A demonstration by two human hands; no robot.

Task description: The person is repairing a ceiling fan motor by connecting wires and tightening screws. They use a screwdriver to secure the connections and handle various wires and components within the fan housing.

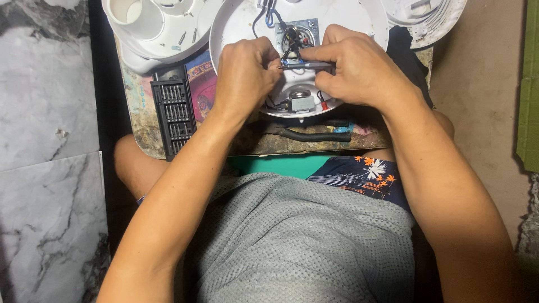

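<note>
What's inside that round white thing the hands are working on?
Inside the round white housing show black and blue wires, a metal part on a grey plate, and a small grey block. The left hand and right hand cover the middle.

Glossy white plastic appliance shell (241, 22); matt black plastic bit case (174, 109); worn, rough wooden board (140, 112); polished grey marble floor (45, 112); coarse knitted grey shirt (303, 235).

A worn wooden board (255, 147) carries it all; under both hands (303, 70) sits the opened round white appliance base (236, 25); left of them a black screwdriver-bit case (174, 115); just below them, black-handled pliers (315, 135).
</note>
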